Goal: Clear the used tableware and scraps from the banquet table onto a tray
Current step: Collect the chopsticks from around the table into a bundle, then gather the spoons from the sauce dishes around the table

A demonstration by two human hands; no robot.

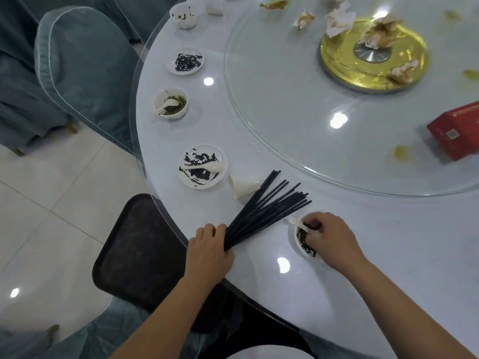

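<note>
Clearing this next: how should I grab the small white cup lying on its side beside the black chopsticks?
Probably pinch the small white cup by its wide rim, coming from the left, where the sauce-smeared white plate sits. It lies tipped with its mouth facing that way, and the fanned black chopsticks cover its narrow end.

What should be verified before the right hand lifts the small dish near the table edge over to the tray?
1. Left hand grips the chopstick bundle: ok.
2. Right hand has hold of the small dish: cannot tell; its curled fingers hide the rim.
3. White spoon settled in that dish: not ok; its handle juts over the rim.
4. Tray has bare room: ok.
5. Straight path from dish to tray free: not ok; the left hand and the fanned bundle lie between.
</note>
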